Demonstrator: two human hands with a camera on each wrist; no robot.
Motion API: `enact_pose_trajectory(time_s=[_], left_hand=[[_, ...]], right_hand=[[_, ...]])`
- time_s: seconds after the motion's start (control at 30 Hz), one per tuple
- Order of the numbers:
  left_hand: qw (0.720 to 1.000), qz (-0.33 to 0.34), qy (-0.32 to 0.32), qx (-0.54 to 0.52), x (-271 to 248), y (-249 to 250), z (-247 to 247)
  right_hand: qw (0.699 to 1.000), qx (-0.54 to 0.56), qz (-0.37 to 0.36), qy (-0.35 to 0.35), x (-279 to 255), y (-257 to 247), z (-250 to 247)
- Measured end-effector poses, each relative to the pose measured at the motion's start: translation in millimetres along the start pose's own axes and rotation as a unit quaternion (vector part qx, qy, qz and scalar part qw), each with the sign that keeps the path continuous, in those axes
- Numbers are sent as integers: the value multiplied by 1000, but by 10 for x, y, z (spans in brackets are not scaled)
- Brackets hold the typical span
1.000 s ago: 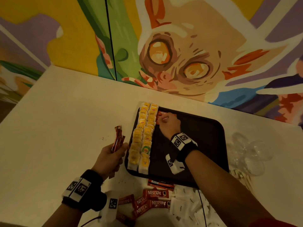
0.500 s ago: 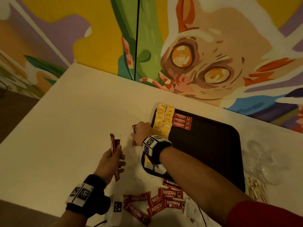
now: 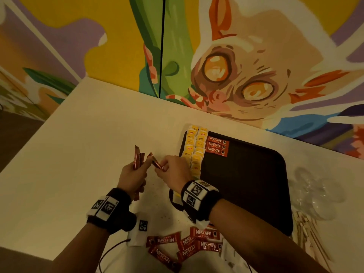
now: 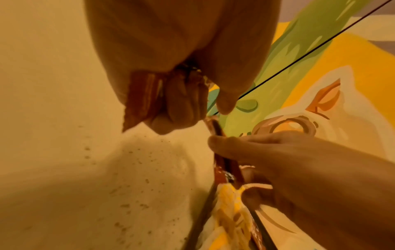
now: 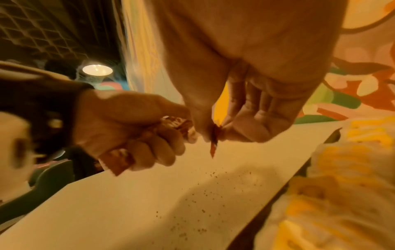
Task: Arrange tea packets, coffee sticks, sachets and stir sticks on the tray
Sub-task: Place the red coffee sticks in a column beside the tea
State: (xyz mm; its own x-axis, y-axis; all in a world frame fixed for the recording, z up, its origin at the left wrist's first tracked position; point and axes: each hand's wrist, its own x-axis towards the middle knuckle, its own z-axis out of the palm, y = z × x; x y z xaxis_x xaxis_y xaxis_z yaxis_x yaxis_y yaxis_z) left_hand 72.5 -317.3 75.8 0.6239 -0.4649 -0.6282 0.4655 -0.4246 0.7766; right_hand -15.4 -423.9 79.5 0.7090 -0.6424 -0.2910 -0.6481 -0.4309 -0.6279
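A black tray [image 3: 246,174] lies on the white table, with two rows of yellow tea packets [image 3: 194,148] along its left side and three red coffee sticks [image 3: 217,146] beside them at the far end. Left of the tray, above the table, my left hand [image 3: 132,176] grips a small bundle of red coffee sticks [image 3: 137,159] [image 5: 116,162] upright. My right hand [image 3: 171,170] pinches one red coffee stick [image 3: 156,161] [image 5: 214,138] between thumb and fingers, close to the left hand's thumb.
Several loose red coffee sticks [image 3: 185,245] lie on the table near my forearms, with white sachets [image 3: 232,257] to their right. Wooden stir sticks [image 3: 309,233] and clear plastic [image 3: 315,192] sit right of the tray. Brown crumbs speckle the table. A painted wall [image 3: 236,66] stands behind.
My right hand left the tray after laying a coffee stick there, crossed over the tea packets to the left, and now pinches a stick by the left hand's bundle.
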Motion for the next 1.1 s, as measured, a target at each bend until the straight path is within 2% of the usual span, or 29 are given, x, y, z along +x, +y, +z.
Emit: enact_pose_trajectory(time_s=[0.2, 0.37, 0.43, 0.5, 0.6, 0.7, 0.83, 0.97, 1.1], left_hand=[[995, 5, -91, 45, -34, 164, 262], [984, 29, -148, 98, -111, 212, 475], [981, 50, -150, 117, -156, 223, 567], [981, 72, -143, 113, -223, 247, 650], [980, 106, -144, 87, -324, 292, 746], [978, 140, -143, 60, -386, 318, 802], [979, 140, -138, 57, -403, 291, 780], [985, 119, -111, 48, -409, 255, 755], [985, 133, -81, 68, -414, 237, 752]], right_hand=[[995, 28, -85, 48, -264, 275, -283], [985, 79, -122, 90, -455, 574, -481], [980, 145, -91, 97, -513, 654, -548], [969, 234, -44, 70, -556, 705, -590], [944, 328, 12, 27, -608, 721, -618], [914, 404, 33, -2, -657, 679, -643], [906, 420, 28, 29, -676, 690, -646], [917, 395, 17, 62, -662, 732, -624], [931, 357, 25, 69, -679, 811, -615]])
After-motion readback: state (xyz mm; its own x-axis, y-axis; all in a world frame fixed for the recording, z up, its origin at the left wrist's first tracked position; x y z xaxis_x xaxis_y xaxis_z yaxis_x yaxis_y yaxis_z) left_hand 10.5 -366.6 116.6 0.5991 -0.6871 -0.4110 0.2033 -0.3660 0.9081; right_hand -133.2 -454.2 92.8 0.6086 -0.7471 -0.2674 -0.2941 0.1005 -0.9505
